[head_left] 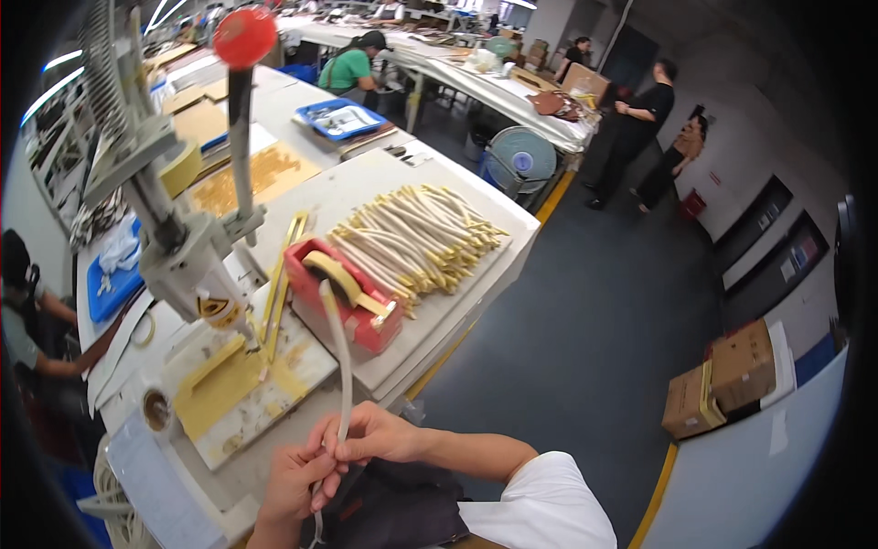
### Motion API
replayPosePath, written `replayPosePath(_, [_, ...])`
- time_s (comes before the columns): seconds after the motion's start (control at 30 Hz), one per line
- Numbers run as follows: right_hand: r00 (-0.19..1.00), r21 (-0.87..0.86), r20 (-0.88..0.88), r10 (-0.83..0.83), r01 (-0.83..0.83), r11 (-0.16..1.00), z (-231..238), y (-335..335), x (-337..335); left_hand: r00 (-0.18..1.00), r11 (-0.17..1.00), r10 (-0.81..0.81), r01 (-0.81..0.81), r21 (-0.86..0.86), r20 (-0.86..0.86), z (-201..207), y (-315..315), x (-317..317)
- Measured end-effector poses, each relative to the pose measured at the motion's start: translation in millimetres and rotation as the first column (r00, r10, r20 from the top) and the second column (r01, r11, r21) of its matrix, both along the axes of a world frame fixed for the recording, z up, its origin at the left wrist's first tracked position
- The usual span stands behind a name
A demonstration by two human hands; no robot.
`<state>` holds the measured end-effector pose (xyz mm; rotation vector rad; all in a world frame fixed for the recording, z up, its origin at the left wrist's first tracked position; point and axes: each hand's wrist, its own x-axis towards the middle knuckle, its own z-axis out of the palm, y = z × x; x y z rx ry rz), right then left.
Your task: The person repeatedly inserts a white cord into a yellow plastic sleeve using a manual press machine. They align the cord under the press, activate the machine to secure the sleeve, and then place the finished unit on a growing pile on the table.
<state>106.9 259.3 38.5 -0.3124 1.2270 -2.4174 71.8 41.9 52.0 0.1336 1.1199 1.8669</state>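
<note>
My left hand [300,478] and my right hand [373,434] are close together at the table's near edge. Both have their fingers pinched around a white cord [345,371]. Its upper end stands up in front of a red tape dispenser [315,306], and its lower end hangs below my left hand. A roll of yellowish tape [331,278] sits in the dispenser. Just behind lies a pile of similar white cords [412,238] with yellow ends. To the left stands a hand press [187,265] with a red knob [244,38], over a white board with yellow tape [219,393].
A tape roll [157,409] and a light sheet [160,485] lie left of the board. Farther back are a blue tray [340,119] and a fan [519,160]. Other people work or stand around. Cardboard boxes [741,364] stand at the right.
</note>
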Motion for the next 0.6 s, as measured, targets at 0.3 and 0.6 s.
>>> replayPosePath(0.3, [0.996,0.039,-0.029,0.083,-0.082,0.996,-9,2,-1,0.999,0.999,-0.044,0.044,0.024,0.002,-11,-3,6])
replayPosePath(0.6, [0.967,0.097,-0.111,-0.231,0.242,0.965,3,4,-7,0.966,0.966,0.046,-0.108,-0.235,-0.253,2,-3,14])
